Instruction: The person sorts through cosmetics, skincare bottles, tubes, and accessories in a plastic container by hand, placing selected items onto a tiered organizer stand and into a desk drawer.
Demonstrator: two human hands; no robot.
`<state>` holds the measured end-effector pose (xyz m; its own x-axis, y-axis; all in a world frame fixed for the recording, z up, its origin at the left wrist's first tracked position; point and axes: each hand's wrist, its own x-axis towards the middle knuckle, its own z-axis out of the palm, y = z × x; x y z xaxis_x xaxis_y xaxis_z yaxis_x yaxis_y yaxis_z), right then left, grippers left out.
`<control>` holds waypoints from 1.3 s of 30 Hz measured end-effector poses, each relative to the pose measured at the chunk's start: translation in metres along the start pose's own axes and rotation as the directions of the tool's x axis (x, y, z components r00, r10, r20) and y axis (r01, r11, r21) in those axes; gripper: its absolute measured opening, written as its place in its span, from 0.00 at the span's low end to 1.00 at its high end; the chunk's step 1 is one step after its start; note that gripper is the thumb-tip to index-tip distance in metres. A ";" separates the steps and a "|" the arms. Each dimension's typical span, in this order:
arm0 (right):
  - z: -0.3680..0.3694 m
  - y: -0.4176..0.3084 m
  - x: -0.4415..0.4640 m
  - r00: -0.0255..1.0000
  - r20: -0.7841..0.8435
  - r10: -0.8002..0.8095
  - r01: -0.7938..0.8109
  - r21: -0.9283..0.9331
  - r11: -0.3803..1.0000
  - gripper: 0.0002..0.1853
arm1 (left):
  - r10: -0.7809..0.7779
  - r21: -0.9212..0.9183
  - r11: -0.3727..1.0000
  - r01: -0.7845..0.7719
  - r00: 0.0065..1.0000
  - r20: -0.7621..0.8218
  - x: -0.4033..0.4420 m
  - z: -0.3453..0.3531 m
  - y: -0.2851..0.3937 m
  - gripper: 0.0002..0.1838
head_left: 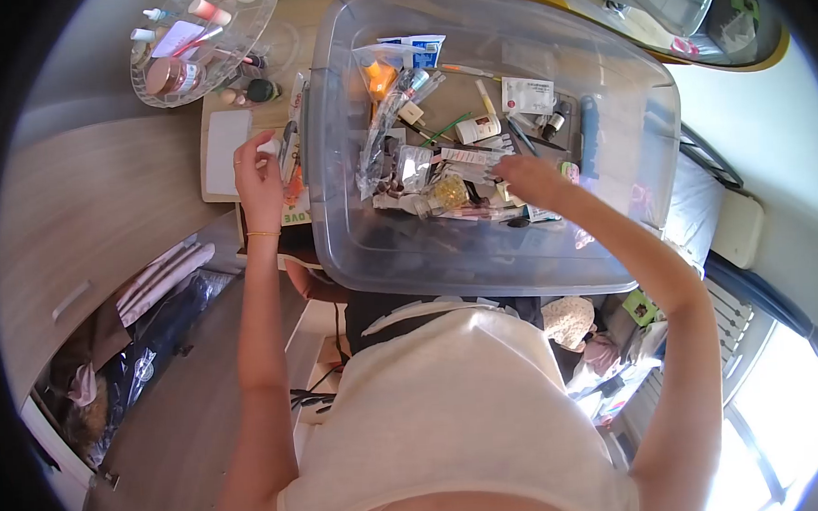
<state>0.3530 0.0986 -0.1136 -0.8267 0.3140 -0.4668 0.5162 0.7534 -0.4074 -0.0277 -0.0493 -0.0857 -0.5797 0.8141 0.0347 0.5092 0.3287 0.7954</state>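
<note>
A large clear plastic bin (484, 275) holds many small items. My right hand (533, 180) reaches inside it, fingers bent down at a pale printed strip (467, 156) among the items; whether it grips anything is too small to tell. Near it lie a white bottle (478, 129), a white packet (527, 95) and a round container with yellow contents (448, 192). Outside the bin's left wall, my left hand (258, 167) is raised with curled fingers around a small white object (269, 147), above the table beside a white rectangular item (229, 152).
A clear tray (141, 92) with jars and bottles stands at the upper left. A gold-rimmed mirror (769, 56) is at the upper right. Wooden cabinet fronts (101, 198) line the left side. Bags and cloth items lie below on both sides.
</note>
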 end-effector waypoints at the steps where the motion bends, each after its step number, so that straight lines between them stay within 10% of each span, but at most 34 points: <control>1: 0.006 -0.010 0.003 0.989 -0.122 -0.078 0.084 0.040 0.996 0.19 | 0.000 0.007 1.000 0.000 1.000 0.000 0.002 -0.001 0.008 0.20; 9: 0.037 -0.065 0.049 0.928 -0.300 -0.221 0.222 -0.032 0.975 0.26 | 0.018 -0.251 0.968 -0.014 1.000 0.015 -0.001 -0.016 0.071 0.20; 13: -0.006 -0.071 0.045 0.949 -0.283 -0.141 0.214 0.247 0.945 0.25 | 0.122 -0.262 0.957 -0.126 0.992 -0.032 -0.016 -0.027 0.111 0.19; 17: -0.055 -0.101 0.020 0.953 -0.298 0.050 0.240 0.848 0.473 0.35 | 0.206 -0.153 0.974 -0.168 0.938 0.279 -0.040 -0.035 0.156 0.19; 19: -0.094 -0.134 0.012 0.844 -0.531 -0.075 0.485 0.695 0.530 0.36 | 0.299 -0.178 0.952 -0.249 0.879 0.371 -0.047 -0.037 0.192 0.22; 22: -0.119 -0.164 0.021 0.780 -0.609 -0.142 0.537 0.536 0.651 0.35 | 0.422 0.043 0.890 -0.453 0.857 0.297 -0.052 -0.034 0.185 0.24; 26: -0.142 -0.188 0.043 0.656 -0.754 -0.024 0.618 0.520 0.590 0.31 | 0.166 -0.262 0.942 -0.208 0.971 -0.172 -0.032 -0.052 0.153 0.22; 28: -0.143 -0.179 0.045 0.656 -0.755 -0.012 0.603 0.514 0.610 0.30 | 0.174 0.016 0.984 -0.176 0.946 -0.274 -0.013 -0.057 0.115 0.20; 35: -0.112 -0.131 0.020 0.755 -0.631 0.178 0.369 0.633 0.680 0.22 | 0.311 0.069 0.950 -0.304 0.939 -0.149 0.068 0.005 0.029 0.19; 39: -0.100 -0.098 -0.009 0.737 -0.627 0.253 0.199 0.559 0.805 0.19 | 0.405 0.516 0.786 -0.340 0.914 -0.015 0.132 0.042 0.000 0.17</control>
<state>0.2877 0.0793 0.0092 -0.6185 0.7845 0.0453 0.3765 0.3464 -0.8592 -0.0777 0.0779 -0.1069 -0.3329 0.8703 0.3630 0.9259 0.2288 0.3007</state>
